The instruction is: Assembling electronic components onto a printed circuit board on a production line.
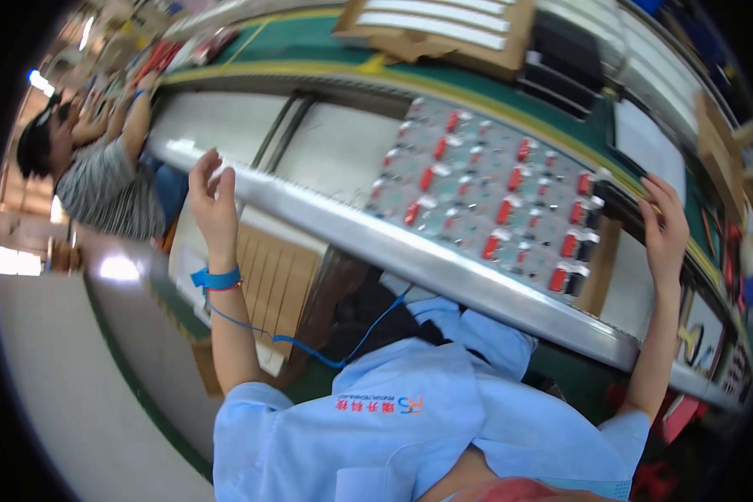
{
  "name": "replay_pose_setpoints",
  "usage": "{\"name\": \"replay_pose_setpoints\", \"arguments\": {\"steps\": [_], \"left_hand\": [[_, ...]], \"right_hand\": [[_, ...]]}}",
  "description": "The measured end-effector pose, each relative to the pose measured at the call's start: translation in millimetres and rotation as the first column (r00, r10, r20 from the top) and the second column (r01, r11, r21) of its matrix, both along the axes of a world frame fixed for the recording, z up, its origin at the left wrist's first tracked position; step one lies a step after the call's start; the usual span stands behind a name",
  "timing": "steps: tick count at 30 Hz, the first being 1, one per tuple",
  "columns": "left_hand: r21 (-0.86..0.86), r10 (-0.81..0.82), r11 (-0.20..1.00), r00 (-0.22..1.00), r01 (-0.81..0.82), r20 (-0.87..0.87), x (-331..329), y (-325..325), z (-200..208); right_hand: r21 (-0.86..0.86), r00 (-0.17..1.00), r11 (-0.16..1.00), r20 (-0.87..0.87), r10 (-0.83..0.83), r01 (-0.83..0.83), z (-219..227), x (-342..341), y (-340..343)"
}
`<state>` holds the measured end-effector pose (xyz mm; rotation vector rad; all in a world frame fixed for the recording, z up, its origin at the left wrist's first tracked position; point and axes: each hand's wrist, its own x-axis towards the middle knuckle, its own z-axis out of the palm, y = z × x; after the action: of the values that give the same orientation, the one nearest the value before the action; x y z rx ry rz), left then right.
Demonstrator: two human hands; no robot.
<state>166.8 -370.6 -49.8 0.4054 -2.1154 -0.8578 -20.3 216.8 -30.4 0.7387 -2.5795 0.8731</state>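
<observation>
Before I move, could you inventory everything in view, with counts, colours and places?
Flat panel studded with components: one, grey-green, right of centre
Larger blocks: about a dozen, red, on the panel
Long metal rail: one, silver, along the panel's near side
Long bench strip: one, green with yellow edging, top
Open cardboard box: one, brown, top centre, holding white strips
Flat stack: one, black, right of the box
Slatted cardboard: brown, lower left of the rail
Co-worker: one, striped shirt, far left
Right-edge clutter: too blurred to count
Wrist strap: one, blue, left wrist
Wearer's shirt: one, pale blue, bottom
Left hand: bare, open, at the rail's left part
Right hand: bare, open, right of the panel
</observation>
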Motion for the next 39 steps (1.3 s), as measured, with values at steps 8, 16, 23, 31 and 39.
{"name": "replay_pose_setpoints", "arguments": {"steps": [8, 16, 23, 31, 39], "left_hand": [[-0.575, -0.597, 0.569, 0.776, 0.588, 0.203, -236.6, 144.3, 61.7], [-0.653, -0.426, 0.260, 0.692, 0.711, 0.583, -348.1, 195.9, 51.8], [-0.657, -0.529, 0.240, 0.664, 0.715, 0.529, -348.1, 181.2, 48.0], [-0.591, -0.589, 0.277, 0.620, 0.757, 0.518, -352.5, 180.0, 39.2], [-0.563, -0.589, 0.253, 0.587, 0.787, 0.555, -355.3, 178.8, 38.5]], "right_hand": [[-0.057, 0.984, 0.983, 0.005, -0.176, 0.176, 12.2, -20.0, 26.9], [-0.078, 0.967, 0.964, 0.046, -0.252, 0.255, 6.4, -49.0, 35.7], [-0.041, 0.981, 0.982, -0.047, -0.187, 0.185, 9.3, -95.4, 11.2], [0.624, 0.952, 0.719, -0.181, -0.249, 0.306, 21.4, -155.0, -28.7], [0.615, 0.920, 0.687, -0.207, -0.333, 0.387, 18.3, -119.7, -45.1]]}}
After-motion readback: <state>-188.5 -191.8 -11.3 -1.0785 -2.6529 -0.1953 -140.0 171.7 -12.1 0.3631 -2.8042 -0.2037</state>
